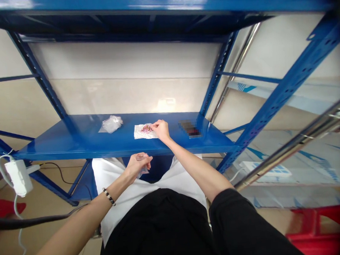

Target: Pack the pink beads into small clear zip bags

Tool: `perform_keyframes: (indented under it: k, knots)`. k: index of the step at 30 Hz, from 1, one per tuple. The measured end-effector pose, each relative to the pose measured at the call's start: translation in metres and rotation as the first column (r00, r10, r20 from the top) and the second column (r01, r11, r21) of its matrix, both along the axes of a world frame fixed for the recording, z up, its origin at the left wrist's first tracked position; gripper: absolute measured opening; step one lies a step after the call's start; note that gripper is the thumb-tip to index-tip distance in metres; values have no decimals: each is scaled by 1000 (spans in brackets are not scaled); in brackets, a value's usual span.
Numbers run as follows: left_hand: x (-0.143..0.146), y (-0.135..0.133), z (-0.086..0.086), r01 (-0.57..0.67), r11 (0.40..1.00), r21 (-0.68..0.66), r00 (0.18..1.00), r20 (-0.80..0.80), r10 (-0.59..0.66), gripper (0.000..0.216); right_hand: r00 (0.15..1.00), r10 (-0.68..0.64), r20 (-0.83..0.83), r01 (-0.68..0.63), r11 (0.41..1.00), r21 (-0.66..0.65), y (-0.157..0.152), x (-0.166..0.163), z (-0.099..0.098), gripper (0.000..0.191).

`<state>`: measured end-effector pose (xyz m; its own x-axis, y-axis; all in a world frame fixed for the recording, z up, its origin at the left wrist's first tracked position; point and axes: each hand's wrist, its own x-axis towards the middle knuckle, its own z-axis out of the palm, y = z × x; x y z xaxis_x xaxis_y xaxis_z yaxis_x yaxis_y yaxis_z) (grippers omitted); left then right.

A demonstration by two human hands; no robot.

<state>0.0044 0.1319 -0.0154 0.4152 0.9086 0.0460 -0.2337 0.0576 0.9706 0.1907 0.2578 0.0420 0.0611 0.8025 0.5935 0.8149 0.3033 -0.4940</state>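
My left hand [138, 164] is closed around a small clear plastic bag [143, 170], just in front of the shelf edge and above my lap. Fingertips of my right hand [162, 130] are pinched together at the right side of a pile of small pink and dark bead-like pieces [146, 128]. Whatever lies between those fingertips is too small to make out. The pile rests on a crumpled white sheet [139, 135], which lies flat on the blue shelf [100, 147]. Farther left on the shelf is a heap of clear plastic bags [111, 124].
A blurred-out dark object [190, 128] lies on the shelf to the right. Overhead runs an upper blue shelf [93, 3], with a slotted blue post [284, 77] at the right. A white power strip [19, 177] hangs at the left. A red stool [318, 229] stands at lower right.
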Motion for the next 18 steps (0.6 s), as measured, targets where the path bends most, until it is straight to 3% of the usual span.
perform_keyframes:
  k: [3,6,8,12,15,18]
  knots:
    - [1,3,1,-13,1000,5,999,-45,13,31,981,120,-153,-107,990,91,-21,-6,18,14]
    - [2,-3,3,32,999,10,997,-70,-31,30,921,301,-247,-275,952,134,-76,-16,23,13]
    - [2,-11,5,75,997,25,993,-97,-73,29,874,386,-296,-379,922,84,-121,-23,13,13]
    - [4,-29,6,145,985,91,970,-209,-123,23,846,391,-364,-434,900,-43,-185,-27,-18,10]
    - [4,-35,6,180,978,104,957,-250,-150,17,839,393,-376,-455,886,-89,-192,-26,-32,8]
    - [5,-34,8,210,972,104,951,-251,-179,12,840,412,-353,-472,875,-102,-181,-27,-33,9]
